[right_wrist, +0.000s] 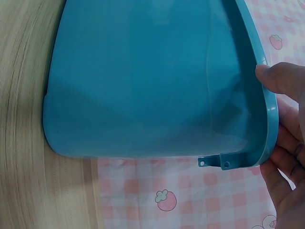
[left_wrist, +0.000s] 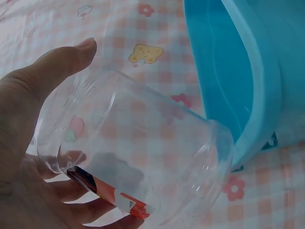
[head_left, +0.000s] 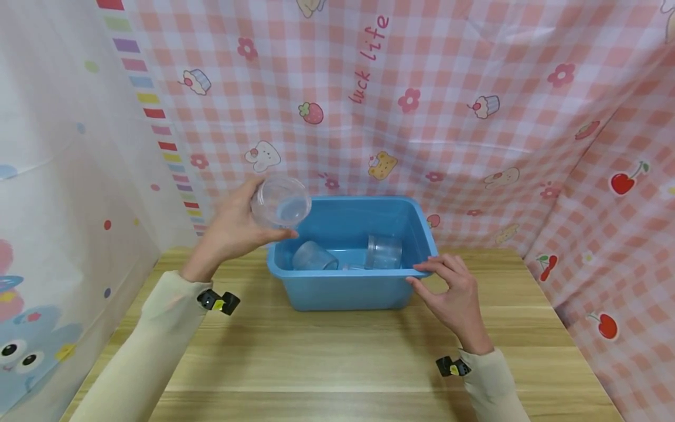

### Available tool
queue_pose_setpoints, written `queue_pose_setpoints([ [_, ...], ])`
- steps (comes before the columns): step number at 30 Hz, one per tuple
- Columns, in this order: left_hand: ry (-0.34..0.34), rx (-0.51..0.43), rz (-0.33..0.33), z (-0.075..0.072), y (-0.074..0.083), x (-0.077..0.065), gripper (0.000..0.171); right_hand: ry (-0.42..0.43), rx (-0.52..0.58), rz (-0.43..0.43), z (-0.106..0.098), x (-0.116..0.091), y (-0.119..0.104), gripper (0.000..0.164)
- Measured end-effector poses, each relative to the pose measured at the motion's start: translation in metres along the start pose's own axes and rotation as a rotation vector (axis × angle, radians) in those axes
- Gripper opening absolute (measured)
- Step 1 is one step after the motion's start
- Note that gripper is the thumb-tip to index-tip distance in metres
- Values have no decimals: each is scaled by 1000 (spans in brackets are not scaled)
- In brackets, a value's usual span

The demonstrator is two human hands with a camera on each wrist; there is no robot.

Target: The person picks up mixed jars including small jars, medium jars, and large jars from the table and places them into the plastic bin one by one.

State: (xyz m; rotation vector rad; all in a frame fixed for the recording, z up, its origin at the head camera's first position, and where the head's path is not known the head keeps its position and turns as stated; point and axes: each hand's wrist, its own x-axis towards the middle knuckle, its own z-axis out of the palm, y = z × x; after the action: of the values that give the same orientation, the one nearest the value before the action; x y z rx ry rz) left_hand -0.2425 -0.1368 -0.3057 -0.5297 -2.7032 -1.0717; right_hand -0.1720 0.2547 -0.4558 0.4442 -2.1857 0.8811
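Observation:
A clear plastic jar (head_left: 282, 202) is gripped in my left hand (head_left: 234, 225), above the left end of a blue plastic bin (head_left: 348, 291). In the left wrist view the thumb and fingers wrap the jar (left_wrist: 143, 138), and a scrap of red and black label shows on its side. My right hand (head_left: 450, 287) pinches the bin's rim at its front right corner, thumb on the outside. Inside the bin, one clear jar (head_left: 314, 257) lies tilted at the left and another clear jar (head_left: 384, 252) lies at the right. The front wall hides part of both.
The bin stands on a wood-grain table (head_left: 316, 363) near its back edge. Behind it hangs a pink checked cloth (head_left: 337, 135), and a white patterned cloth (head_left: 68, 146) hangs at the left. Small black wrist cameras sit at both cuffs.

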Motion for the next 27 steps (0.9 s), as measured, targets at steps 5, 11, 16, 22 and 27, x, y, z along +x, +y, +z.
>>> queue_pose_setpoints([
  [5, -36, 22, 35, 5, 4, 6, 115, -3, 7, 2, 1, 1, 0, 27],
  [11, -113, 113, -5, 14, 9, 9, 119, 7, 7, -10, 1, 1, -2, 27],
  [16, -146, 133, 7, 21, 13, 9, 122, 15, 18, -16, 2, 1, -2, 27],
  [22, -181, 78, 22, 29, 15, 10, 125, 8, 16, -5, 1, 1, -2, 27],
  [27, -209, 60, 19, 34, 14, 8, 122, -8, 4, 10, 0, 2, -2, 27],
])
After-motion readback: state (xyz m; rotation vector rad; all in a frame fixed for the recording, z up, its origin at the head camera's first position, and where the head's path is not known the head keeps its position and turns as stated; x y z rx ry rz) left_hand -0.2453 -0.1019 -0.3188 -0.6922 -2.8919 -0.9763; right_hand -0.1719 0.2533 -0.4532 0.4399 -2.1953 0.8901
